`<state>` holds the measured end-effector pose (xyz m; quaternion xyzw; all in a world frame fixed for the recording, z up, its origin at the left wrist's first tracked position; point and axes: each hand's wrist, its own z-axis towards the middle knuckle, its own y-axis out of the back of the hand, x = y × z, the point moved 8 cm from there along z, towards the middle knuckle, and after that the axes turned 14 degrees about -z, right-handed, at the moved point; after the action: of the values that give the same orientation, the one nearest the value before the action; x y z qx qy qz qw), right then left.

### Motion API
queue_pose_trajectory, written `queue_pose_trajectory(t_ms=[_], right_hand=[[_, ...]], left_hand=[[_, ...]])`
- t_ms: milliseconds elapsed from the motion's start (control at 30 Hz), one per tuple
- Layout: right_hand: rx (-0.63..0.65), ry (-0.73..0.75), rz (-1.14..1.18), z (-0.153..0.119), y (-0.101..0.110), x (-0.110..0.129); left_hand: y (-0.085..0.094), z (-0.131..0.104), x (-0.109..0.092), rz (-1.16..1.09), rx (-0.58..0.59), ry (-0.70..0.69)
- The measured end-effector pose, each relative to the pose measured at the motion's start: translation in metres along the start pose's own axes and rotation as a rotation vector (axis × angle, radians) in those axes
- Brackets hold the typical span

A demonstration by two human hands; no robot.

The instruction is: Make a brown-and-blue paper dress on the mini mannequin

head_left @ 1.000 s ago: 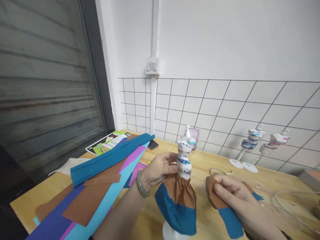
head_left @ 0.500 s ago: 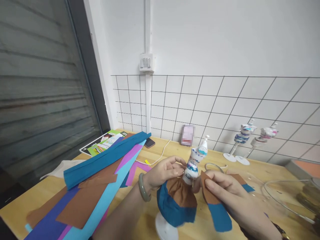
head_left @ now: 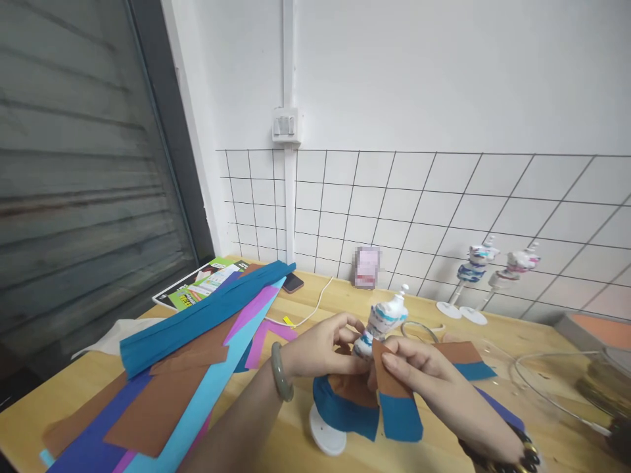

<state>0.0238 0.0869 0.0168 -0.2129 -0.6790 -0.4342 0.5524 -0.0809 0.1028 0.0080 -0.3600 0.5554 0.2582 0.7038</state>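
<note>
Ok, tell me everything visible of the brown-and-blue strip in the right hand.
The strip looks flat, like cloth or paper, brown above and blue below, the colours meeting along a nearly straight line. The right hand pinches its brown part between thumb and fingers. It hangs slightly slanted, lower end free, before the tilted mannequin and beside its skirt; contact with either is unclear.

Three mannequins (head_left: 387, 318), one skirt (head_left: 345, 408), one bangle (head_left: 280, 374)

Bare tabletop (head_left: 341, 301) offers passage behind the dress form (head_left: 387, 316); piled strips (head_left: 207, 316) block the left.
</note>
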Motion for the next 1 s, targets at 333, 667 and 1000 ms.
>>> queue_pose_trajectory(t_ms=[333, 667, 1000], right_hand=[[0.038, 0.064, -0.075, 0.000, 0.001, 0.002], [-0.257, 0.032, -0.389, 0.004, 0.015, 0.008], [-0.408, 0.075, -0.465, 0.002, 0.026, 0.013]], left_hand=[[0.020, 0.002, -0.004, -0.019, -0.172, -0.090], [0.017, -0.001, -0.012, -0.092, -0.182, -0.096], [0.016, -0.001, -0.005, -0.006, -0.120, -0.064]])
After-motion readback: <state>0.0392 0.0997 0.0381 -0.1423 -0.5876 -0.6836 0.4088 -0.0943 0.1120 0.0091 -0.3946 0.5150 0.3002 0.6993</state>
